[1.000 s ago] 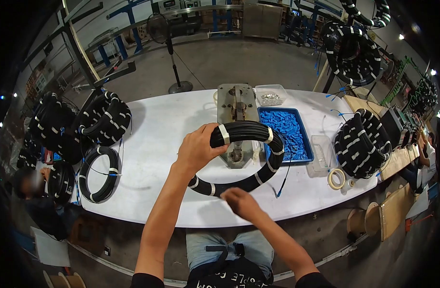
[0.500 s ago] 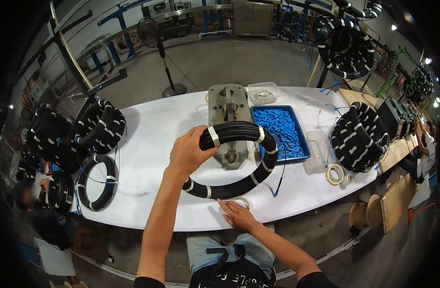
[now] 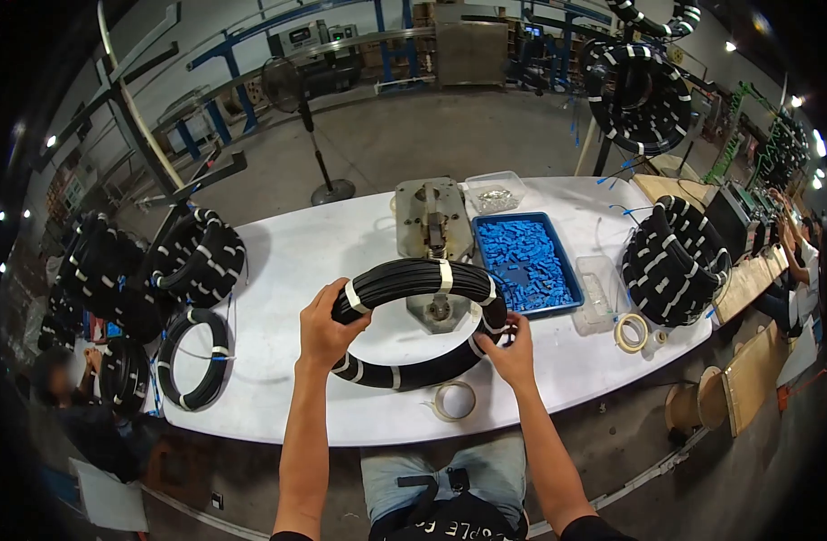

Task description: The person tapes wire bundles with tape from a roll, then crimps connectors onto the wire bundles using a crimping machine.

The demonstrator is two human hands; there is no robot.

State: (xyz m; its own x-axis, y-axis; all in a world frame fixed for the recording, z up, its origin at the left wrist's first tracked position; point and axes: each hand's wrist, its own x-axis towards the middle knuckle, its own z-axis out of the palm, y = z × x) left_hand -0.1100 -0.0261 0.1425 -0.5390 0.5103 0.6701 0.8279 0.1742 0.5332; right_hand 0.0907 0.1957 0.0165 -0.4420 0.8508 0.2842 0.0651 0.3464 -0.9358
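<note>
A black cable coil (image 3: 413, 279) bound with several white tape bands is held up over the white table (image 3: 287, 252). My left hand (image 3: 323, 332) grips its left side. My right hand (image 3: 513, 347) holds its lower right side. A roll of tape (image 3: 454, 399) lies on the table just below the coil, near the front edge. Behind the coil stands a grey metal fixture (image 3: 431, 225).
A blue tray of blue parts (image 3: 526, 261), clear plastic boxes (image 3: 495, 191) and a tape roll (image 3: 632, 332) sit to the right. Stacked coils (image 3: 670, 261) lie at the right end, more coils (image 3: 197, 257) at the left. A person (image 3: 57, 388) sits at the left, another person (image 3: 792, 261) at the right.
My right hand left the tape roll on the table and took hold of the coil's right side. The coil came down and slightly left.
</note>
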